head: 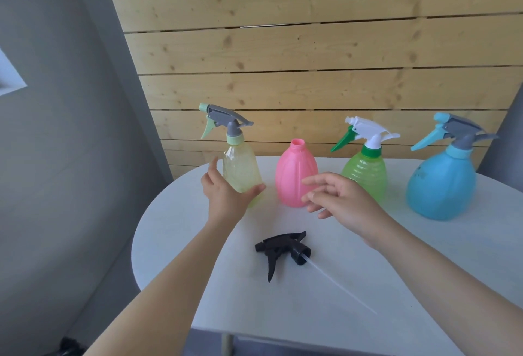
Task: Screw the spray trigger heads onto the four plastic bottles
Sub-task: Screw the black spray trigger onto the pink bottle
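Four bottles stand in a row at the back of the white table [175, 231]. The yellow bottle [240, 169] on the left carries a grey and mint trigger head. My left hand [226, 194] wraps its lower part, thumb across the front. The pink bottle [294, 174] has a bare open neck. My right hand [339, 200] hovers open just in front and right of it, fingers spread, holding nothing. The green bottle [368, 174] wears a white and green head, and the blue bottle [441, 186] a grey and light-blue head. A black trigger head [283, 248] with its clear tube lies on the table near me.
A wooden plank wall [311, 58] rises directly behind the bottles. A grey wall stands to the left, and the table's rounded edge drops off on the left and near sides.
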`<state>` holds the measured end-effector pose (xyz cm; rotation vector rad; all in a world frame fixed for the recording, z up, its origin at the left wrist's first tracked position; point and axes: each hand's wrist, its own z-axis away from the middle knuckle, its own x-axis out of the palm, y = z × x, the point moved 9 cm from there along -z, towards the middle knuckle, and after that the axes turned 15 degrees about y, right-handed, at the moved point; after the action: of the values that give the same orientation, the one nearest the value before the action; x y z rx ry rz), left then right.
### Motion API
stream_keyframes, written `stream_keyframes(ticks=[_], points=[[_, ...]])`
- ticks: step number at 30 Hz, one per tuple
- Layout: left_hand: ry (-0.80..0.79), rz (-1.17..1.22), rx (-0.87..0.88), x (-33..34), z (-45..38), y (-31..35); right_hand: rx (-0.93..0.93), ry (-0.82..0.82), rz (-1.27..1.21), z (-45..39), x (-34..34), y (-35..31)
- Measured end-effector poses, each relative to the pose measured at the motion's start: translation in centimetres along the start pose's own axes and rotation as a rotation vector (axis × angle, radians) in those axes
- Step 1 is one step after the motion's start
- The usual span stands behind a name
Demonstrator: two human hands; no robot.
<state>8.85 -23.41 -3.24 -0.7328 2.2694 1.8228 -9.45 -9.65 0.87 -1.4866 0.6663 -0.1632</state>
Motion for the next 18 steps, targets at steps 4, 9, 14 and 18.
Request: stream_keyframes(ticks=[4, 9, 14, 18], points=[[0.351, -0.073, 0.377, -3.5, 2.2, 4.8, -0.001, 0.021, 0.014, -0.2, -0.5, 0.2], [0.070, 0.045, 0.475, 0.4, 4.5, 8.2, 0.020, 0.062, 0.023, -0.4, -1.0, 0.5], [-0.089, -0.024, 0.372, 5.1, 4.8, 8.9, 0.046, 0.082, 0.020, -0.6, -1.8, 1.2], [-0.111, -0.098, 0.293, 6.9, 4.9, 9.0, 0.054, 0.098, 0.017, -1.1, -2.5, 1.5]])
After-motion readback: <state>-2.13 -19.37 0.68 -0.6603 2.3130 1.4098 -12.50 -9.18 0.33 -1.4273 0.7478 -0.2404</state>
